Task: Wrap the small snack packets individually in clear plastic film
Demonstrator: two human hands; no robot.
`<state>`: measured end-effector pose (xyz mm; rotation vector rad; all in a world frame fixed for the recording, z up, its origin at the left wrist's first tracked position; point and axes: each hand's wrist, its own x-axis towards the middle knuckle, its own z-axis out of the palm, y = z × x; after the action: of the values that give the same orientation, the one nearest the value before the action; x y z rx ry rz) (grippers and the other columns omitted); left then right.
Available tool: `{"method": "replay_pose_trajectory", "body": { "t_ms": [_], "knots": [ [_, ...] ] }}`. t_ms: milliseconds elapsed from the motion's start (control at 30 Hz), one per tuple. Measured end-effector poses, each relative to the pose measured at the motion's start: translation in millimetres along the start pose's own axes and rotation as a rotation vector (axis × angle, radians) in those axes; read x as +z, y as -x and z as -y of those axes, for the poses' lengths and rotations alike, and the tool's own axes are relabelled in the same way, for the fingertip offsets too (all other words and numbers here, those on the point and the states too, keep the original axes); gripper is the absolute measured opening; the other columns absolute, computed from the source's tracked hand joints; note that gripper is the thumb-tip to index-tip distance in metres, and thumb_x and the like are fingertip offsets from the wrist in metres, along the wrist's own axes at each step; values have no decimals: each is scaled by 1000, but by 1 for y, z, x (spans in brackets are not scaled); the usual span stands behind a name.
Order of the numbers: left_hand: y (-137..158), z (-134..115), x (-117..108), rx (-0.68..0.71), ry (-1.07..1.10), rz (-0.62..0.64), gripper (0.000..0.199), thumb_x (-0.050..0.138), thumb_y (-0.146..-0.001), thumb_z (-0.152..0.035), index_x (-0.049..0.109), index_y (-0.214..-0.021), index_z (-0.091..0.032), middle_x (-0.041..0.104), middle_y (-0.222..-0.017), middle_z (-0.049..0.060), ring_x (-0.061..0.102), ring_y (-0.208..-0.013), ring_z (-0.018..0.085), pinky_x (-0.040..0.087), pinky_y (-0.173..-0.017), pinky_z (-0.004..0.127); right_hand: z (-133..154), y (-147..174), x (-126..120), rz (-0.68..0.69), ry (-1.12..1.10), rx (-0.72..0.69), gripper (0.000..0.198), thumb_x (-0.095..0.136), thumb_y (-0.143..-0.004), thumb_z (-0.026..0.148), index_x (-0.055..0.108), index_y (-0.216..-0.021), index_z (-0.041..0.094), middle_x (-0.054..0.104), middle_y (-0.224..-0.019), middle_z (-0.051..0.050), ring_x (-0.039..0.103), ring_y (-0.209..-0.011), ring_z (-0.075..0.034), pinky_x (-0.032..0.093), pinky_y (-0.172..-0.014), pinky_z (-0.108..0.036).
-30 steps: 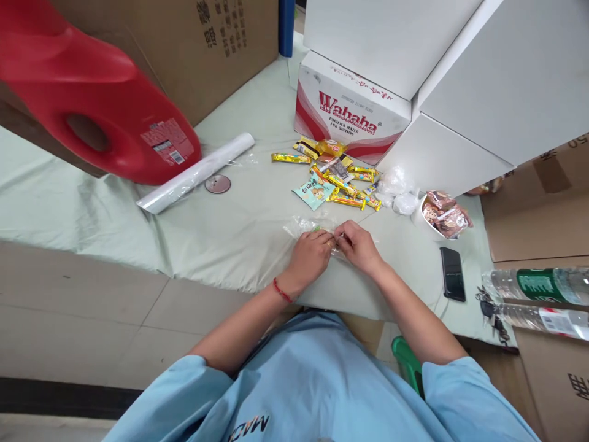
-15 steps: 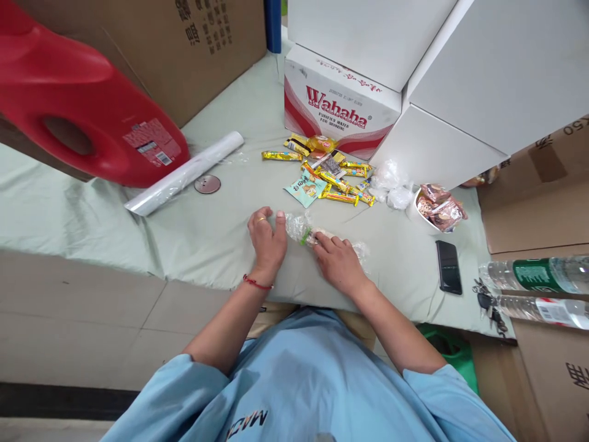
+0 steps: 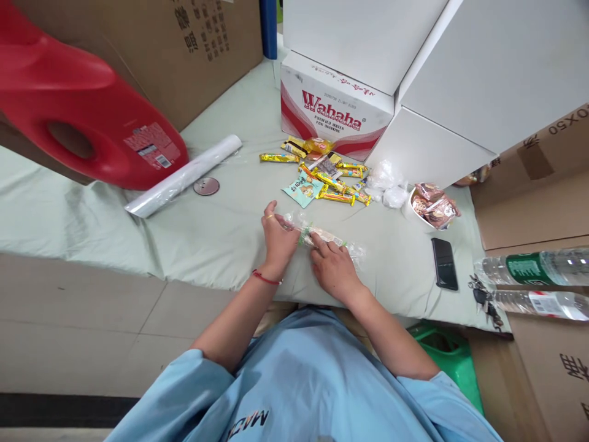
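A pale, long snack packet (image 3: pixel 330 236) with green ends lies in crumpled clear plastic film (image 3: pixel 356 250) on the cloth in front of me. My left hand (image 3: pixel 280 238) is at the film's left end, thumb and fingers pinching it, with the index finger raised. Pressed down on the packet's near side are the bent fingers of my right hand (image 3: pixel 337 267), which hide part of it. Just beyond lie a mint-green sachet (image 3: pixel 304 189) and several yellow-wrapped snack sticks (image 3: pixel 338 197).
A film roll (image 3: pixel 184 177) and round disc (image 3: pixel 207 186) lie left, beside a red jug (image 3: pixel 105 123). Behind stands a Wahaha carton (image 3: pixel 335 104). Rightward are balled film (image 3: pixel 384 176), a white cup of snacks (image 3: pixel 413 216), a phone (image 3: pixel 444 264), keys (image 3: pixel 485 301) and bottles (image 3: pixel 529 269).
My left hand has shifted right and closed on the film's left end. The right hand stays on the packet, its fingers slightly moved. The view has shifted a little.
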<state>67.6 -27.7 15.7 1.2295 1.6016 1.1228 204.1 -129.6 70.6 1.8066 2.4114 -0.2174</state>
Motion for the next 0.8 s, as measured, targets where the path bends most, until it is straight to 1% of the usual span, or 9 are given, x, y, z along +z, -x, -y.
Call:
{"method": "replay_pose_trajectory", "body": {
  "t_ms": [67,133,200,300,367,500,633,733,800],
  "knots": [
    [-8,4,-7,-85,-4,27,84,78,-61,-12,57,-142,-15,61,-118,8,62,-88,17,55,-85,33,-1,1,1,-10,-5,6,28,50,-105,25,70,-123,21,32,-175,-6,54,-125,-33,48,-98,-51],
    [-15,6,-14,-104,13,131,55,79,-62,-20,72,-116,-14,68,-102,4,62,-83,17,53,-82,32,-2,2,2,-23,-8,4,26,52,-104,26,70,-122,21,33,-175,-5,54,-124,-33,48,-97,-51],
    [-17,5,-20,-95,68,212,28,76,-67,-27,75,-92,-15,71,-86,1,63,-81,18,51,-79,30,-3,2,4,-31,-12,-3,26,53,-103,25,70,-122,21,33,-175,-5,54,-124,-33,48,-96,-49],
    [-9,-4,-21,-29,89,214,17,73,-73,-30,74,-85,-17,74,-87,2,67,-84,19,51,-81,30,-3,2,7,-43,-26,-11,26,54,-102,23,70,-123,21,33,-175,-6,54,-123,-32,48,-95,-48],
    [3,-12,-16,99,-5,267,13,69,-79,-27,76,-87,-19,76,-93,3,68,-87,19,53,-84,31,-3,3,9,-48,-56,-7,28,54,-102,22,69,-126,20,38,-172,-10,55,-121,-31,48,-96,-48],
    [37,-20,0,461,-266,470,21,56,-93,-21,77,-92,-18,76,-103,9,69,-99,23,55,-94,37,-8,15,14,-91,-221,3,35,55,-102,21,68,-135,18,63,-149,-17,57,-126,-32,47,-102,-49],
    [65,-8,2,709,-526,463,37,55,-102,-34,72,-127,-12,71,-135,16,62,-125,31,52,-105,45,-25,45,17,-161,-634,-41,29,53,-104,25,75,-122,24,74,-130,-11,65,-123,-27,50,-106,-46],
    [82,6,-3,816,-706,467,54,52,-104,-31,53,-154,-11,52,-162,16,53,-139,32,49,-107,46,-46,63,23,-356,-932,290,32,50,-107,43,75,-109,24,78,-103,-7,71,-89,-22,58,-85,-38],
    [89,13,-4,849,-793,468,58,48,-104,-26,45,-160,-12,42,-170,14,49,-145,32,46,-107,45,-63,65,29,-542,-907,574,40,50,-104,52,73,-114,21,76,-102,-9,69,-86,-23,57,-81,-38]
  ]
}}
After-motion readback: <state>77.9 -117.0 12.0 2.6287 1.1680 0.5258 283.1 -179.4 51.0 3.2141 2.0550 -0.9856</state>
